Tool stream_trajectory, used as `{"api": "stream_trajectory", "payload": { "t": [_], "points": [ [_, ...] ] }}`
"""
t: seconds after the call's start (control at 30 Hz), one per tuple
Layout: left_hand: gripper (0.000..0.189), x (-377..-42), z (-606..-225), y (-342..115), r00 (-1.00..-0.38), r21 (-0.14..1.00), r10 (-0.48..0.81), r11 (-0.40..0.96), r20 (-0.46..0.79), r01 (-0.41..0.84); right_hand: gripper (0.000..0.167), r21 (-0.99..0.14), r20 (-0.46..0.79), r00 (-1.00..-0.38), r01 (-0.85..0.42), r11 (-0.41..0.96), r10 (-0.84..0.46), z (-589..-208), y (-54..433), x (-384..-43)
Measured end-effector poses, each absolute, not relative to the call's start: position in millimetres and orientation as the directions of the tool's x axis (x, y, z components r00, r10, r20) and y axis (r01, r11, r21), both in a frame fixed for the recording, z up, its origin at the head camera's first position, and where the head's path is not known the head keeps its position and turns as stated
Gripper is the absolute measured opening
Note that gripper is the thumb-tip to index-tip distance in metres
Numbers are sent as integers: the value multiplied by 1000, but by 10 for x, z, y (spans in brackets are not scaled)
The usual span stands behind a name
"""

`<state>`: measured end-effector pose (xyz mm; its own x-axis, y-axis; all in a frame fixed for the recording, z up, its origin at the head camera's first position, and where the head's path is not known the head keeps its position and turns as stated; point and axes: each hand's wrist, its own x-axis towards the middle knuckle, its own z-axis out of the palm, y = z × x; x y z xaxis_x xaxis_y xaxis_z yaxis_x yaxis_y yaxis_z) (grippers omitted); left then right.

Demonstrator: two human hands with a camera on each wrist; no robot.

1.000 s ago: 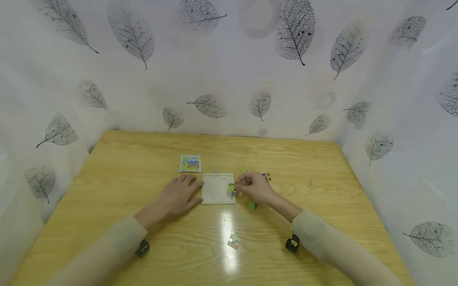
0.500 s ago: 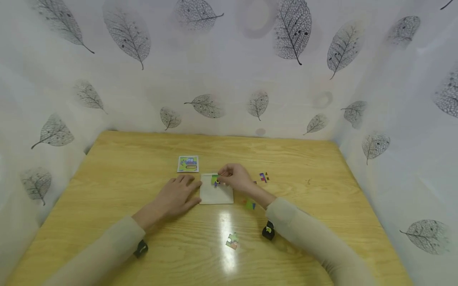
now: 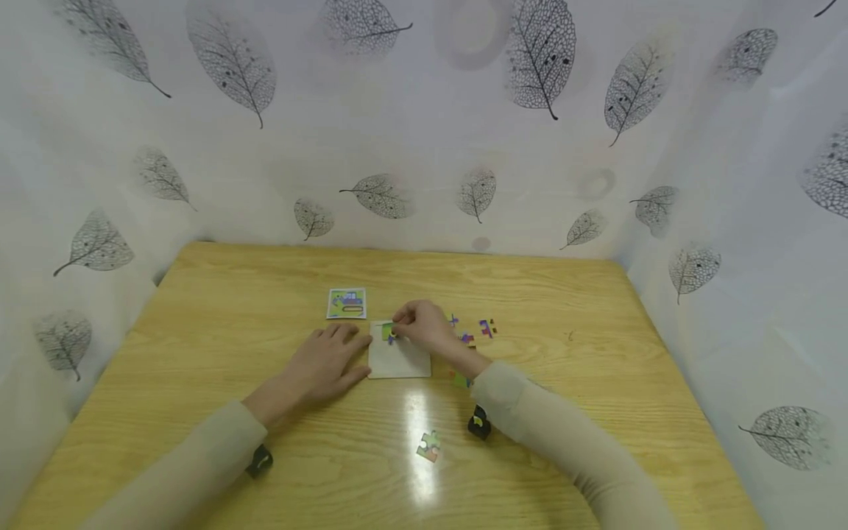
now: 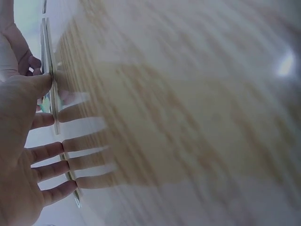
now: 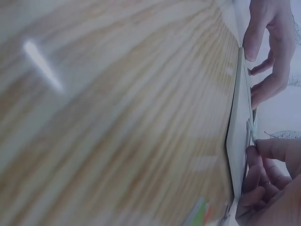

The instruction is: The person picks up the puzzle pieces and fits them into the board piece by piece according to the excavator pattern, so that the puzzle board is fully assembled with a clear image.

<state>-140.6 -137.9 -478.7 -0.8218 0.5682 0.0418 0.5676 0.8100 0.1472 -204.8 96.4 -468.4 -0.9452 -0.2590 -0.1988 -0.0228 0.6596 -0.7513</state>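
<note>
A pale square puzzle tray [image 3: 400,362] lies flat on the wooden table. My right hand [image 3: 427,325] pinches a green jigsaw piece [image 3: 387,333] at the tray's upper left part. In the right wrist view the piece [image 5: 251,129] is seen edge-on between thumb and fingers, tilted against the tray [image 5: 239,127]. My left hand [image 3: 326,362] lies palm down with its fingers spread. Its thumb and index fingertip touch the tray's left edge, and the left wrist view shows the same hand [image 4: 28,136] with its fingers straight against the table.
A small picture card [image 3: 347,303] with a vehicle lies behind the left hand. Several purple and red puzzle pieces [image 3: 488,327] are scattered right of the tray, with a green piece [image 3: 460,380] partly behind the right wrist. Another puzzle piece [image 3: 428,446] lies nearer the front, in the glare.
My right hand has carried the green jigsaw piece leftward from the tray's right edge to its upper left part. The left hand stays at the tray's left edge.
</note>
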Motion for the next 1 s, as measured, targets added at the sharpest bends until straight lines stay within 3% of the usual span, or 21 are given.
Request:
{"api": "stream_trajectory", "payload": {
  "t": [1.0],
  "points": [
    [57,-1366,-4849,-1363,-823,144,562,811,79,567,19,-646,-160,-924,-169,745,-348,-4672,891,-1940]
  ]
}}
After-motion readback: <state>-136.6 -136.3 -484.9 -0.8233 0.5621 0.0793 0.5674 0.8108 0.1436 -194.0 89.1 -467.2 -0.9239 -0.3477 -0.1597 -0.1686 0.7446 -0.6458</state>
